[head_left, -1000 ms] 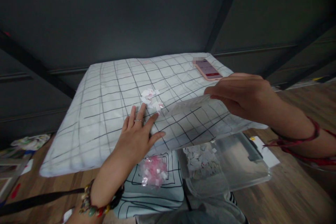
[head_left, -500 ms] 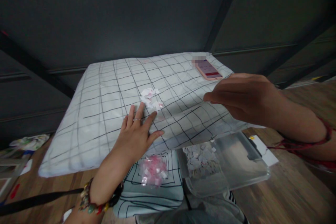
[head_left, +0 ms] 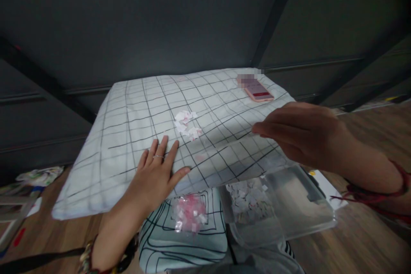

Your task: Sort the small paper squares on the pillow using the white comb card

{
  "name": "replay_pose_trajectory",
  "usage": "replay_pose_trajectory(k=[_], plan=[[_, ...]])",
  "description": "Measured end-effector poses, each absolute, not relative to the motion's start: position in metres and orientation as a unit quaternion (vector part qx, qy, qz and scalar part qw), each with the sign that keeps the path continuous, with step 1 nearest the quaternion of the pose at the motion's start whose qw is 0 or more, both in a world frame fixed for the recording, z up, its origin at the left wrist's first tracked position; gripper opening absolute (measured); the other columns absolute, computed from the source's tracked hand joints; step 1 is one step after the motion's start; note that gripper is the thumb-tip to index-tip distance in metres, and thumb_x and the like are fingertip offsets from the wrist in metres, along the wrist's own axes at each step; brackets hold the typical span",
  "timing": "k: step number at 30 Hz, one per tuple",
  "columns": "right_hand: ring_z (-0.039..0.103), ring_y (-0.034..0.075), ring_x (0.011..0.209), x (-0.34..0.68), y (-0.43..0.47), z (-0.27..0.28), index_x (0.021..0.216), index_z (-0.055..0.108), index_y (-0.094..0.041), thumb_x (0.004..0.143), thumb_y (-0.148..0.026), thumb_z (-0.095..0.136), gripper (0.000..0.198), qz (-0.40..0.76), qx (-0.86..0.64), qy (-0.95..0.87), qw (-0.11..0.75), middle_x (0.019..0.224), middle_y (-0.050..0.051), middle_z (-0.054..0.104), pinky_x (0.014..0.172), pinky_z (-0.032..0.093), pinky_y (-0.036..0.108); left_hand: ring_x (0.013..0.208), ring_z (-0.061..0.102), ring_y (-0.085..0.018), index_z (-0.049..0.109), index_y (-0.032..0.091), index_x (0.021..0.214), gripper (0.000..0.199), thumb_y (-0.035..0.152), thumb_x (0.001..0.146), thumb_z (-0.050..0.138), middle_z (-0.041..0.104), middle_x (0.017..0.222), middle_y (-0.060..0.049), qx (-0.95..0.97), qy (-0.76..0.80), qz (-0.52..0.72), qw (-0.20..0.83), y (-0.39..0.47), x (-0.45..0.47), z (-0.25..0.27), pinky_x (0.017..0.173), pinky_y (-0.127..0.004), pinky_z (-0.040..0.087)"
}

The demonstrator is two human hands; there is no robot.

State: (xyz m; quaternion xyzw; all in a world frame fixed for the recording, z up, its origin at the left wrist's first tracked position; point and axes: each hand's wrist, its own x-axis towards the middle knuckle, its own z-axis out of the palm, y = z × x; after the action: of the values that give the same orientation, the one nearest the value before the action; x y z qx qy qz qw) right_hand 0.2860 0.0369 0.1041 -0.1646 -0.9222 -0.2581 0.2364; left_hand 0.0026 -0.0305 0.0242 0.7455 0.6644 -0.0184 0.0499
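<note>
My left hand (head_left: 157, 180) lies flat on a padded surface with a white checked cloth (head_left: 138, 107), its fingers spread and nothing in them. Just beyond its fingertips is a small pile of torn white paper scraps (head_left: 186, 124), some with pink marks; the hand is apart from them. My right hand (head_left: 298, 137) is held above the right side of the cloth. Its fingers are pressed together and point left; whatever they may hold is hidden. Below it stands an open clear plastic box (head_left: 298, 197) with many white paper scraps (head_left: 247, 199) in its left part.
A phone in a pink case (head_left: 258, 90) lies at the back right of the cloth. Close to my body, pink and clear wrapped bits (head_left: 189, 214) rest on a blue-green lined cushion (head_left: 183, 254). Dark panels (head_left: 144, 21) stand behind, with wooden floor (head_left: 362, 239) around.
My left hand has drawn back left and toward me, away from the paper scraps. My right hand keeps its closed shape, with the whole view shifted slightly.
</note>
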Motion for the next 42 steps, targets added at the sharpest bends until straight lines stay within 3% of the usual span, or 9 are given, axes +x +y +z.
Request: replay_pose_trajectory(k=[8, 14, 22, 31, 38, 42], plan=[[0.049, 0.012, 0.058, 0.274, 0.032, 0.103, 0.095, 0.056, -0.014, 0.081, -0.005, 0.047, 0.02, -0.241, -0.167, -0.925, 0.243, 0.064, 0.001, 0.059, 0.052, 0.032, 0.026, 0.139, 0.008, -0.033, 0.02, 0.014, 0.144, 0.076, 0.062, 0.086, 0.028, 0.013, 0.152, -0.014, 0.741, 0.667, -0.044, 0.056, -0.032, 0.004, 0.027, 0.109, -0.053, 0.02], [0.041, 0.011, 0.052, 0.249, 0.037, 0.104, 0.09, 0.06, -0.015, 0.086, -0.01, 0.04, 0.02, -0.333, -0.178, -0.893, 0.245, 0.057, -0.002, 0.053, 0.05, 0.026, 0.027, 0.139, 0.003, -0.033, 0.016, 0.014, 0.144, 0.077, 0.062, 0.086, 0.027, 0.007, 0.153, -0.013, 0.737, 0.67, -0.065, 0.064, -0.031, 0.005, 0.028, 0.11, -0.052, 0.017], [0.054, 0.012, 0.061, 0.25, 0.023, 0.113, 0.098, 0.052, -0.011, 0.087, -0.005, 0.04, 0.017, -0.287, -0.108, -0.923, 0.233, 0.068, 0.001, 0.062, 0.051, 0.037, 0.028, 0.139, 0.001, -0.032, 0.018, 0.015, 0.145, 0.075, 0.062, 0.087, 0.026, 0.005, 0.153, -0.011, 0.733, 0.673, -0.073, 0.068, -0.032, 0.006, 0.029, 0.111, -0.051, 0.015], [0.051, 0.014, 0.062, 0.263, 0.03, 0.096, 0.099, 0.052, -0.015, 0.083, -0.002, 0.045, 0.021, -0.199, -0.121, -0.937, 0.26, 0.071, 0.002, 0.063, 0.056, 0.042, 0.027, 0.139, -0.002, -0.031, 0.012, 0.014, 0.145, 0.084, 0.068, 0.083, 0.028, 0.003, 0.153, -0.011, 0.733, 0.67, -0.083, 0.082, -0.035, 0.003, 0.031, 0.111, -0.05, 0.014], [0.044, 0.014, 0.054, 0.286, 0.006, 0.095, 0.094, 0.056, -0.015, 0.085, -0.009, 0.047, 0.014, -0.299, -0.241, -0.891, 0.241, 0.061, 0.001, 0.055, 0.049, 0.033, 0.029, 0.139, -0.002, -0.033, 0.01, 0.014, 0.145, 0.088, 0.069, 0.081, 0.035, 0.003, 0.153, -0.012, 0.718, 0.683, -0.098, 0.095, -0.045, -0.008, 0.033, 0.111, -0.051, 0.014], [0.04, 0.014, 0.051, 0.278, -0.012, 0.092, 0.093, 0.055, -0.015, 0.082, -0.005, 0.042, 0.02, -0.273, -0.242, -0.905, 0.221, 0.056, 0.0, 0.049, 0.046, 0.031, 0.03, 0.139, -0.002, -0.034, 0.01, 0.015, 0.145, 0.09, 0.069, 0.079, 0.04, 0.002, 0.153, -0.011, 0.709, 0.692, -0.099, 0.097, -0.053, -0.013, 0.036, 0.111, -0.052, 0.013]])
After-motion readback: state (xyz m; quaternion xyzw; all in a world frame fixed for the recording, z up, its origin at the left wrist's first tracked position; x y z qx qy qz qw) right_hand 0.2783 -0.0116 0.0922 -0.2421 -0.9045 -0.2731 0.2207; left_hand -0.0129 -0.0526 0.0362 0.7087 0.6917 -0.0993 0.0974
